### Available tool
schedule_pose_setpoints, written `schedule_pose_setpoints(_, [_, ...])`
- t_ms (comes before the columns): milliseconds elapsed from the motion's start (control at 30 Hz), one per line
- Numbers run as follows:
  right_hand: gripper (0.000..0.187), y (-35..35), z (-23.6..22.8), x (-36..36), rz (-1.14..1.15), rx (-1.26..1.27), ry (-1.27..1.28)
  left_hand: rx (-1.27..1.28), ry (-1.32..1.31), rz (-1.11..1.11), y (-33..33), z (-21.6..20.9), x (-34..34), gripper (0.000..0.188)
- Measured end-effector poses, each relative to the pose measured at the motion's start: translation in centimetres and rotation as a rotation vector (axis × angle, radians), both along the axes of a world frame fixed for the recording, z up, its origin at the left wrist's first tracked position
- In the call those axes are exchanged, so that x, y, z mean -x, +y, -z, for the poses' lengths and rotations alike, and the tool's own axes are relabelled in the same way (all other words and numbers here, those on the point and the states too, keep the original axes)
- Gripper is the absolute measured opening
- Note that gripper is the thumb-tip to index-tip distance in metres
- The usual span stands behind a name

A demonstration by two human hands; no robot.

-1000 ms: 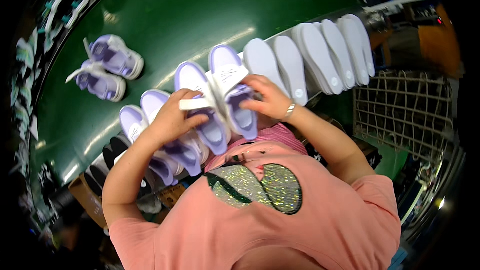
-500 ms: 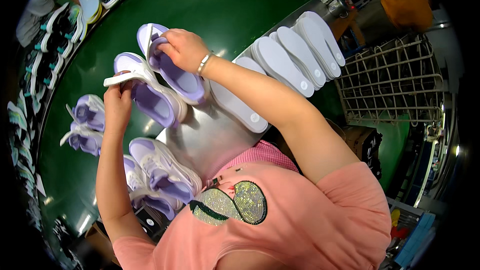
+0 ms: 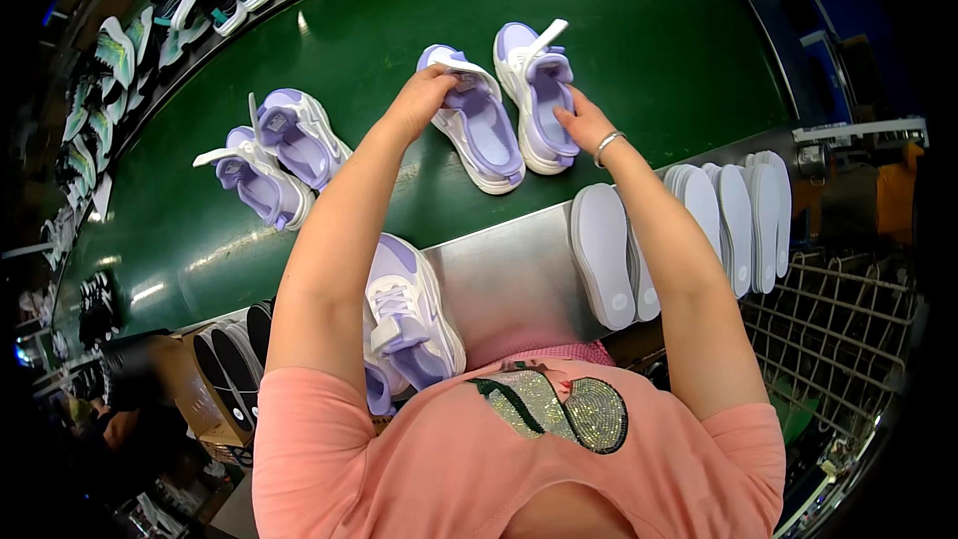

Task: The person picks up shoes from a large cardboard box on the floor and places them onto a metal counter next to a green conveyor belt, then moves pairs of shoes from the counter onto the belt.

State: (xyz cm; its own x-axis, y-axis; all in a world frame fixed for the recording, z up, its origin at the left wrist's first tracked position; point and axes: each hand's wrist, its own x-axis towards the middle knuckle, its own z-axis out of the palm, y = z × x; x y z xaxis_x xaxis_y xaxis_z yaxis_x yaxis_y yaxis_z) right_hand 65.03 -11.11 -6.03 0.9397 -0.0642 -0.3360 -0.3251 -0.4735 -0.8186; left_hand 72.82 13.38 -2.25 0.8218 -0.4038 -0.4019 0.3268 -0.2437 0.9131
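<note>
Two white and lilac sneakers stand side by side on the green surface in front of me, their toes pointing away. My left hand (image 3: 423, 104) is closed on the folded tongue of the left sneaker (image 3: 496, 178). At the right sneaker (image 3: 547, 160), my right hand (image 3: 590, 127) grips the collar on its outer side, with the thumb on the inside. That shoe's white tongue strap (image 3: 550, 34) sticks up. Pale lining shows inside both shoes. Some fingertips of each hand are hidden by the uppers.
Another lilac pair (image 3: 299, 145) stands to the left, and laced sneakers (image 3: 409, 304) sit close to my body. Grey-white insoles (image 3: 603, 250) lie in stacks along the metal ledge (image 3: 499, 274). Right of them is a wire rack (image 3: 828, 329). Black insoles (image 3: 225, 364) fill a box (image 3: 200, 394).
The view has turned, shifting the scene. My right hand has left the right sneaker's tongue area for its outer side. Both sneakers stand farther from the metal ledge; my left hand still grips the left one.
</note>
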Motion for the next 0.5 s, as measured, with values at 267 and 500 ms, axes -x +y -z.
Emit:
schedule_pose_setpoints(267, [0.022, 4.4, -6.0, 3.4, -0.104, 0.650, -0.520, -0.438, -0.568, 0.190, 5.0, -8.0, 6.7, 0.037])
schedule_pose_setpoints(500, [0.048, 8.1, -4.6, -0.3, -0.389, 0.623, 0.291, -0.696, -0.574, -0.216, 13.0, -13.9, 26.2, 0.034])
